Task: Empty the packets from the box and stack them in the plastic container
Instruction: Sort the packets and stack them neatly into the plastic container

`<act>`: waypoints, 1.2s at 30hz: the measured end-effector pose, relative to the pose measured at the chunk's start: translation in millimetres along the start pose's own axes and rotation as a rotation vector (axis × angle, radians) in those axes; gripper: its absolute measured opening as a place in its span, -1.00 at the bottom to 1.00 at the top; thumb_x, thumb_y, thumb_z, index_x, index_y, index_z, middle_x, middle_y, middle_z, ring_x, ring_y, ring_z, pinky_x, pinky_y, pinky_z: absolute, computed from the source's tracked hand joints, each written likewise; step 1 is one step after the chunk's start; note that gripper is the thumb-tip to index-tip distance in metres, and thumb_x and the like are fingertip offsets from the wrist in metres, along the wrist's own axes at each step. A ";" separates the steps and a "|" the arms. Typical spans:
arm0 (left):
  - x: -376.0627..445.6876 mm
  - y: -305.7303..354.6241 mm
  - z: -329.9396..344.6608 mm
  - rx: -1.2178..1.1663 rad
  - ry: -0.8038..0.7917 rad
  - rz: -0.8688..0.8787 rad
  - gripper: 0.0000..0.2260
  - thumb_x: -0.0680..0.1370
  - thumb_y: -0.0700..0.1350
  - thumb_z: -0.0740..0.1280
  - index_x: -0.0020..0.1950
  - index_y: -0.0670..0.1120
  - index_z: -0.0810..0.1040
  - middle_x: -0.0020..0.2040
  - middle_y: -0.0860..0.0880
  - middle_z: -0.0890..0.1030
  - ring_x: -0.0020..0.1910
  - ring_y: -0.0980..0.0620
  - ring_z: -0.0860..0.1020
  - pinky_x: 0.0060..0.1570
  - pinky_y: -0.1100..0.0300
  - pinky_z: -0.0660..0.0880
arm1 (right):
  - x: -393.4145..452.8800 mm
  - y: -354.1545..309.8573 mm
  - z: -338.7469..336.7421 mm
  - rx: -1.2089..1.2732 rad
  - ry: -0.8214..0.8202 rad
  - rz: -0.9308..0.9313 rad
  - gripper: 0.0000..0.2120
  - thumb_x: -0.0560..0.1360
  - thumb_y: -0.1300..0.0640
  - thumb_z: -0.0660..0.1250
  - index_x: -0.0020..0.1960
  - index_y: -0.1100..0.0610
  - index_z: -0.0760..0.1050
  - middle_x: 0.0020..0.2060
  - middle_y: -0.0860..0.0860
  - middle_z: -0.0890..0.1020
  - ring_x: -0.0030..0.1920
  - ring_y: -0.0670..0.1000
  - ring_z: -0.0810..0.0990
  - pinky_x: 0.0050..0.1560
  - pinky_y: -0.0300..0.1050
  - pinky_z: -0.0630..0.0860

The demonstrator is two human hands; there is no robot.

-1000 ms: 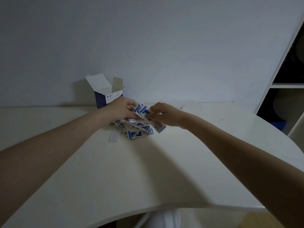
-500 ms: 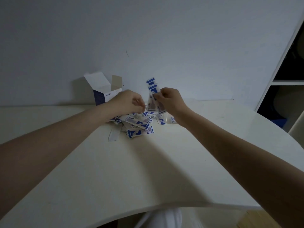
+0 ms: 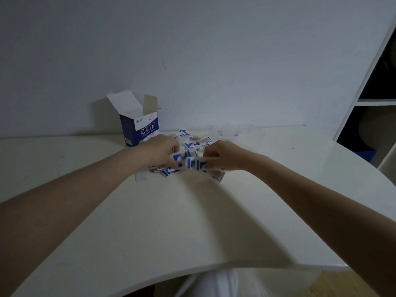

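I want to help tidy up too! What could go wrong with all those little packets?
Some small blue-and-white packets lie loose in a messy heap, so a few might slide away and get missed. Both the left hand and the right hand pinch several at once, so some could slip out. The clear plastic container at the back is hard to see and could get bumped.

two bare forearms reach in from the lower corners, with no sleeves, watch or bracelet showing up to the frame edge. the left hand (image 3: 159, 150) and right hand (image 3: 222, 155) are ungloved; rings cannot be made out (the light is dim). below the table edge, a white garment (image 3: 222, 282) covers the lap.
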State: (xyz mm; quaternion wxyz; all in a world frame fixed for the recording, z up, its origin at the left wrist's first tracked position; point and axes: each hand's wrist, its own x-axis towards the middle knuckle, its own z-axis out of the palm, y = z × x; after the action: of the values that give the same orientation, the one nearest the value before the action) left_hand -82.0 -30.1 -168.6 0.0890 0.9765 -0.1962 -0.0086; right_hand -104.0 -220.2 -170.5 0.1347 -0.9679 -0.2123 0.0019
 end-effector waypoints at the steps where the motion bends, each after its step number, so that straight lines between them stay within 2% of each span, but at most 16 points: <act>1: -0.5 -0.4 -3.7 -0.102 0.052 -0.001 -0.72 0.43 -0.05 0.45 -0.33 -0.07 0.39 -0.36 0.02 0.41 -0.33 0.04 0.38 -0.38 0.25 0.24 | 0.3 -0.6 -1.3 0.145 0.030 0.032 -0.90 0.52 0.14 0.28 -0.11 0.17 0.50 -0.19 0.07 0.49 -0.17 0.03 0.42 -0.29 -0.19 0.30; 4: -2.6 4.5 -16.1 -0.377 0.124 -0.020 -0.73 0.41 -0.13 0.48 -0.38 -0.04 0.42 -0.47 0.05 0.44 -0.48 0.11 0.38 -0.45 0.27 0.26 | 2.3 -10.2 -3.0 0.800 0.074 0.106 -0.87 0.54 0.27 0.24 -0.19 0.23 0.44 -0.23 0.12 0.52 -0.20 0.04 0.47 -0.22 -0.17 0.39; 7: -2.4 17.4 -17.6 -0.434 0.125 -0.024 -0.86 0.40 -0.14 0.48 -0.27 -0.07 0.53 -0.46 0.08 0.46 -0.49 0.14 0.37 -0.46 0.26 0.26 | 7.9 -20.7 -0.8 1.137 0.098 0.146 -0.92 0.53 0.33 0.22 -0.06 0.32 0.48 -0.17 0.17 0.56 -0.17 0.11 0.54 -0.09 -0.06 0.50; 11: -4.2 25.4 -15.6 -0.471 0.061 -0.032 -0.83 0.42 -0.11 0.46 -0.09 -0.16 0.58 -0.35 0.02 0.55 -0.47 0.14 0.44 -0.47 0.31 0.31 | 12.1 -27.7 2.7 1.142 0.216 0.247 -0.94 0.51 0.30 0.28 -0.13 0.28 0.46 -0.24 0.17 0.55 -0.32 0.03 0.52 -0.33 -0.20 0.50; 14: -8.9 20.6 -18.0 -0.722 -0.079 -0.072 -0.87 0.47 -0.23 0.40 0.01 -0.17 0.61 -0.18 -0.08 0.64 -0.36 0.12 0.55 -0.40 0.37 0.44 | 12.8 -23.5 3.8 1.078 0.289 0.292 -0.95 0.50 0.28 0.30 -0.06 0.27 0.48 -0.15 0.18 0.58 -0.30 0.02 0.53 -0.28 -0.16 0.50; 16: -10.6 16.9 -16.9 -0.713 -0.029 -0.110 -0.98 0.48 -0.21 0.40 -0.11 -0.13 0.62 -0.29 -0.07 0.59 -0.38 0.09 0.47 -0.41 0.36 0.41 | 10.4 -22.8 0.7 1.153 0.217 0.286 -0.96 0.52 0.29 0.27 -0.07 0.28 0.47 -0.19 0.16 0.58 -0.26 0.03 0.54 -0.24 -0.16 0.51; 19: -7.4 11.7 -13.9 -0.628 0.148 -0.175 -0.71 0.45 -0.12 0.44 -0.41 -0.09 0.42 -0.51 0.02 0.34 -0.55 0.15 0.29 -0.60 0.42 0.24 | 8.0 -24.4 -2.2 1.320 0.094 0.266 -0.89 0.54 0.32 0.22 0.03 0.34 0.47 -0.22 0.15 0.56 -0.24 0.07 0.55 -0.20 -0.13 0.53; 21: -6.5 13.6 -11.7 -0.427 0.185 -0.122 -0.59 0.42 -0.07 0.47 -0.46 -0.09 0.27 -0.51 0.00 0.24 -0.54 0.10 0.21 -0.55 0.29 0.15 | 7.1 -26.7 -1.3 1.368 0.057 0.265 -0.89 0.54 0.32 0.21 0.02 0.33 0.48 -0.22 0.16 0.56 -0.24 0.08 0.55 -0.20 -0.09 0.53; 23: -7.2 18.0 -11.0 -0.285 0.174 -0.070 -0.52 0.37 0.01 0.49 -0.47 -0.10 0.21 -0.50 -0.02 0.21 -0.49 0.06 0.17 -0.47 0.20 0.07 | 6.6 -31.4 -0.1 1.359 0.053 0.284 -0.91 0.54 0.32 0.22 -0.11 0.27 0.48 -0.24 0.15 0.56 -0.27 0.07 0.55 -0.27 -0.11 0.55; 25: -8.3 21.2 -10.9 -0.250 0.141 -0.035 -0.51 0.34 0.07 0.50 -0.47 -0.10 0.22 -0.50 0.00 0.24 -0.49 0.06 0.18 -0.46 0.20 0.08 | 8.3 -34.2 0.9 1.314 0.128 0.318 -0.95 0.51 0.35 0.26 -0.07 0.30 0.50 -0.19 0.18 0.57 -0.27 0.10 0.55 -0.25 -0.09 0.55; 27: -10.2 21.9 -12.2 -0.385 0.076 0.015 -0.61 0.37 0.02 0.49 -0.46 -0.07 0.33 -0.52 0.05 0.31 -0.52 0.11 0.24 -0.47 0.23 0.17 | 12.0 -33.1 0.2 1.238 0.256 0.364 -0.88 0.46 0.37 0.32 0.00 0.31 0.50 -0.09 0.25 0.59 -0.18 0.16 0.58 -0.15 0.01 0.57; 28: -11.8 21.2 -13.4 -0.488 0.043 0.034 -0.70 0.40 -0.03 0.47 -0.43 -0.04 0.41 -0.51 0.06 0.37 -0.52 0.14 0.29 -0.48 0.26 0.25 | 13.5 -31.4 -1.2 1.197 0.309 0.377 -0.88 0.44 0.36 0.35 -0.04 0.26 0.49 -0.05 0.26 0.60 -0.14 0.16 0.59 -0.08 0.06 0.59; 30: -13.6 15.2 -16.9 -0.638 0.016 0.022 -0.86 0.46 -0.15 0.41 -0.29 -0.06 0.53 -0.40 0.01 0.51 -0.47 0.17 0.42 -0.47 0.37 0.39 | 15.6 -25.7 -6.0 1.121 0.401 0.387 -0.84 0.40 0.35 0.39 -0.09 0.19 0.46 -0.04 0.24 0.61 -0.11 0.17 0.61 -0.01 0.11 0.60; 32: -15.6 4.5 -20.0 -0.684 0.028 -0.033 -0.90 0.50 -0.19 0.37 -0.22 -0.11 0.55 -0.43 0.05 0.55 -0.51 0.24 0.46 -0.49 0.44 0.40 | 12.5 -20.1 -13.5 0.982 0.462 0.364 -0.84 0.40 0.34 0.39 -0.02 0.28 0.51 -0.09 0.23 0.62 -0.11 0.19 0.62 0.00 0.11 0.60; 34: -15.1 -8.6 -20.3 -0.546 0.031 -0.083 -0.87 0.53 -0.18 0.34 -0.22 -0.15 0.55 -0.51 0.08 0.50 -0.56 0.23 0.41 -0.53 0.44 0.36 | 9.8 -14.7 -19.0 0.822 0.475 0.267 -0.95 0.44 0.31 0.35 -0.13 0.30 0.54 -0.22 0.20 0.60 -0.21 0.13 0.58 -0.12 -0.03 0.58; 36: -12.7 -15.8 -18.1 -0.325 -0.002 -0.081 -0.85 0.53 -0.15 0.34 -0.20 -0.19 0.55 -0.44 0.03 0.46 -0.51 0.21 0.39 -0.48 0.40 0.33 | 4.3 -16.9 -22.9 0.649 0.389 0.118 -0.76 0.48 0.26 0.31 -0.35 0.17 0.39 -0.38 0.06 0.45 -0.35 -0.02 0.41 -0.35 -0.31 0.39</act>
State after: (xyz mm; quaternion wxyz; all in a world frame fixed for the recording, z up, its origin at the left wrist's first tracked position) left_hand -86.7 -7.8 -153.9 0.2450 0.9564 -0.1527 -0.0448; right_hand -105.6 -209.6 -143.8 0.4714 -0.8678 -0.1149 -0.1071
